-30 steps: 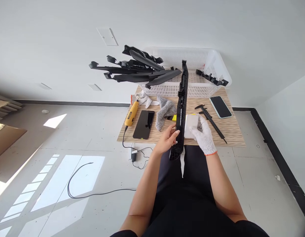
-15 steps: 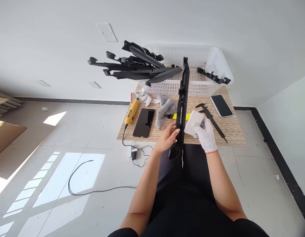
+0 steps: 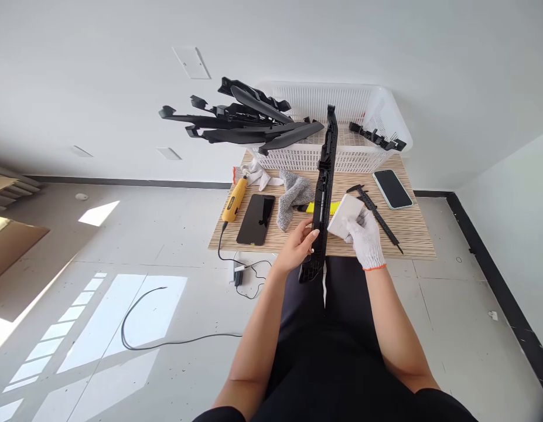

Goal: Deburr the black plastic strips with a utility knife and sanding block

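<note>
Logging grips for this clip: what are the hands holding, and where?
Bare left hand: long black plastic strip, by its lower part. Gloved right hand: flat white rectangular block, by its right side.

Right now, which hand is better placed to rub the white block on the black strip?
Probably the right: the gloved right hand holds the block, close beside the strip, while the bare left hand is busy holding the strip's lower part.
</note>
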Demonstrator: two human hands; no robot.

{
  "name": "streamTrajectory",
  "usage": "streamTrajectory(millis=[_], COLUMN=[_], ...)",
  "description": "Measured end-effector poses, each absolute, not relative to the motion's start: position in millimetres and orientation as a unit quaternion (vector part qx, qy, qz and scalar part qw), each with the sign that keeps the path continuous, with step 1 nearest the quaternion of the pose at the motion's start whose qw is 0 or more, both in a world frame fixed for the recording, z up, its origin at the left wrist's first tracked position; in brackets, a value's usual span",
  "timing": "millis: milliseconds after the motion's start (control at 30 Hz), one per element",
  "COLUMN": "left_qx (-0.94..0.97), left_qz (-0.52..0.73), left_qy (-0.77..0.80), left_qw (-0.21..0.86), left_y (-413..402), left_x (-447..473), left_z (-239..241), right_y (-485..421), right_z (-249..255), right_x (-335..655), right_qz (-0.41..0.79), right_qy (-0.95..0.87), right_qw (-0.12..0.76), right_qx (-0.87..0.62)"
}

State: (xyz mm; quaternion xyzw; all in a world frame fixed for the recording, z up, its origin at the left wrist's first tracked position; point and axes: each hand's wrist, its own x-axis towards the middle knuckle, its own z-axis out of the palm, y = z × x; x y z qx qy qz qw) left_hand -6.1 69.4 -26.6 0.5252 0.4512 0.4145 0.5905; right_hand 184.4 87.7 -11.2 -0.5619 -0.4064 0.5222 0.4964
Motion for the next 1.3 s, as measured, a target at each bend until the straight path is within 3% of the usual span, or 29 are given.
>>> streamTrajectory(millis=[100, 233, 367, 500, 633, 767, 867, 1000, 1133, 1300], left_qx=[0.534, 0.531, 0.534, 0.529, 0.533, 0.537, 0.543, 0.529, 0.523, 0.519], left_qz=[0.415, 0.416, 0.418, 0.422, 0.419, 0.418, 0.418, 0.42, 0.417, 0.421], left_qy=[0.449, 0.455, 0.449, 0.449, 0.451, 0.455, 0.451, 0.456, 0.458, 0.455], left_qw=[0.584, 0.582, 0.582, 0.584, 0.581, 0.574, 0.572, 0.579, 0.586, 0.589], left_y=[69, 69, 70, 70, 70, 69, 69, 69, 69, 68], left_x=[-6, -6, -7, -6, -6, -6, -6, -7, -6, -6], left_z=[-26, -27, -30, -31, -29, -28, -28, -29, -28, -28], right_y=[85, 84, 84, 85, 83, 80, 78, 75, 72, 72], right_z=[-12, -11, -9, -9, -12, -13, -12, -12, -13, -13], right_x=[184, 184, 184, 184, 185, 184, 183, 180, 178, 177], right_qz=[0.558, 0.515, 0.561, 0.521, 0.546, 0.52, 0.557, 0.514, 0.536, 0.507], right_qy=[-0.459, -0.41, -0.458, -0.409, -0.465, -0.422, -0.465, -0.416, -0.458, -0.423], right_qw=[0.426, 0.493, 0.416, 0.48, 0.418, 0.477, 0.433, 0.495, 0.442, 0.484], right_qx=[-0.544, -0.569, -0.55, -0.575, -0.558, -0.569, -0.535, -0.563, -0.555, -0.574])
